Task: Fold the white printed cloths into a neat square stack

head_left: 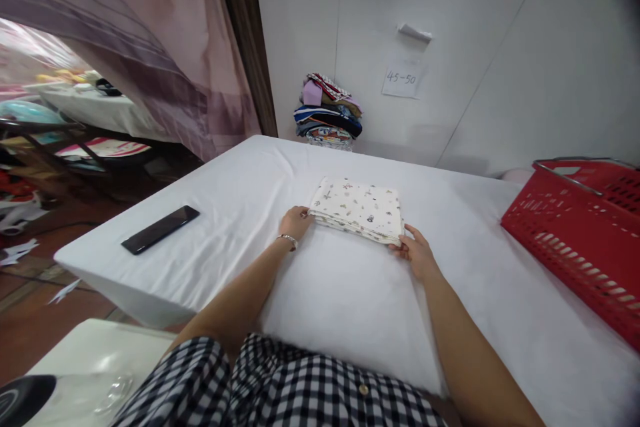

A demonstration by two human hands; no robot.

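- Gripped the near corners of the folded cloth (361, 205), one in the left hand (296, 221), one in the right hand (416, 253).
- Judged soft, light and unbreakable; likely to slip in its layers unless pinched through the whole fold.
- Lay flat on the white-covered table (230, 193), between a black phone (161, 229) and a red basket (560, 220).
- Was backed by a clothes stack (327, 113) and a pale wall (475, 67).

Soft light, dark top-right corner, stretched edges

I have my left forearm (240, 293) and right forearm (465, 327) extended forward, left grip (294, 223) and right grip (418, 252) apart, fingers (403, 248) pinching inward.
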